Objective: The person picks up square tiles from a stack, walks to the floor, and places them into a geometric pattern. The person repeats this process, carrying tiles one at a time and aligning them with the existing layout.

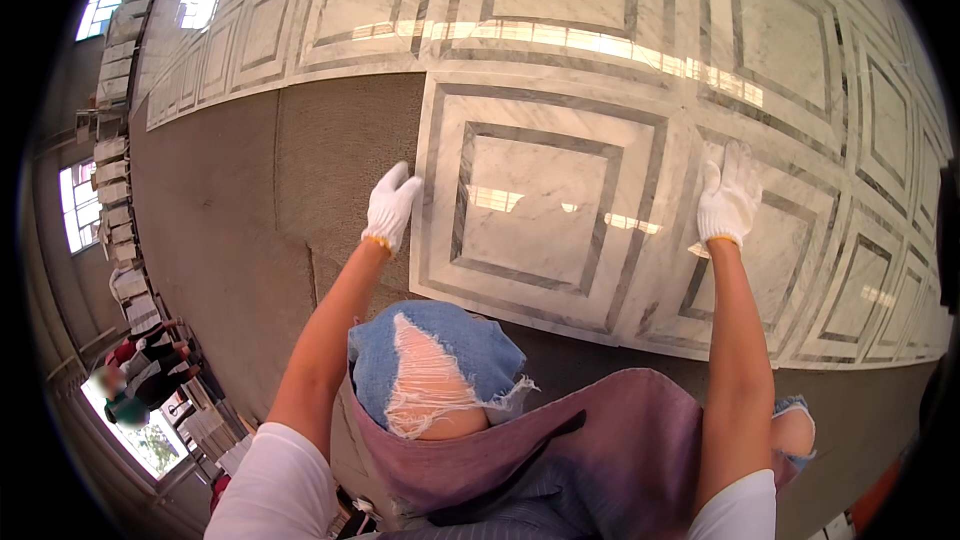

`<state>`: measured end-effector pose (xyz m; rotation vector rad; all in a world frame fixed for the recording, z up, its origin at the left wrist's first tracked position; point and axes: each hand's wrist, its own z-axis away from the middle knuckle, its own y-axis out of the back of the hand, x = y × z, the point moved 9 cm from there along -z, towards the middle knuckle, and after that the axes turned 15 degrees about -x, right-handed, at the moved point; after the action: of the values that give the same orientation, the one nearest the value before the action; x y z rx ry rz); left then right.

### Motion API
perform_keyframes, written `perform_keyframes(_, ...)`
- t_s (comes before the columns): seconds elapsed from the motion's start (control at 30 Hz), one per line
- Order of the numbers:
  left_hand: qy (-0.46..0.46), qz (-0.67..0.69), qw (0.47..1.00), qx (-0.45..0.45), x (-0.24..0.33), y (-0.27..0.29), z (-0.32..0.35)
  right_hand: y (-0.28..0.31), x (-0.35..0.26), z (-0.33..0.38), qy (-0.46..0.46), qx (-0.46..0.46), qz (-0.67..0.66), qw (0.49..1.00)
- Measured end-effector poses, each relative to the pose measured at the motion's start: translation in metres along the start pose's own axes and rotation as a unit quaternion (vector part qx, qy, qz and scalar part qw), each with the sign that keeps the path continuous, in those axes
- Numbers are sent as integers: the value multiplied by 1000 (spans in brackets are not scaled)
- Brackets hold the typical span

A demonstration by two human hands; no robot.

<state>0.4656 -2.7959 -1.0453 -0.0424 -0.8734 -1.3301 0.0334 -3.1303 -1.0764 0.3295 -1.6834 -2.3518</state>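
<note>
A square marble tile (540, 202), white with grey inlaid bands forming nested frames, lay flat on the grey concrete floor (230, 230), at the near left end of a laid field of matching marble tiles (780, 40) that stretched away and to the right. Its right edge met the neighbouring tile; its left and near edges bordered bare concrete. The left hand (390, 208), in a white knit glove, rested on the tile's left edge, fingers held together and extended, palm down, lying half on the tile and half over the concrete. The right hand (730, 198), gloved the same way, pressed flat on the seam at the tile's right side, fingers together and pointing away. Neither hand gripped anything. Below the tile, the person's knee showed through ripped blue jeans (430, 370), with a mauve apron (610, 440) draped beneath. Far off at the lower left, another person (140, 375) crouched near stacked slabs (115, 140) by the windows (78, 205).
</note>
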Motion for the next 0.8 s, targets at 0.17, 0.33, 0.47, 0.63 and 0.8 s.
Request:
perform_keyframes(0.17, 154, 10, 982, 111, -117, -4, 89, -17, -16, 43, -106, -24, -9, 994)
perform_keyframes(0.33, 330, 259, 903, 92, -219, -56, 163, -38, -56, 171, -175, -38, -195, 964)
perform_keyframes(0.47, 365, 362, 857, 31, -238, -84, 180, -83, -70, 296, -397, -97, -455, 791)
perform_keyframes(0.63, 384, 425, 819, -24, -238, -97, 180, -146, -75, 348, -538, -207, -612, 541)
perform_keyframes(0.8, 393, 456, 797, -51, -222, -108, 168, -140, -66, 330, -504, -206, -595, 591)
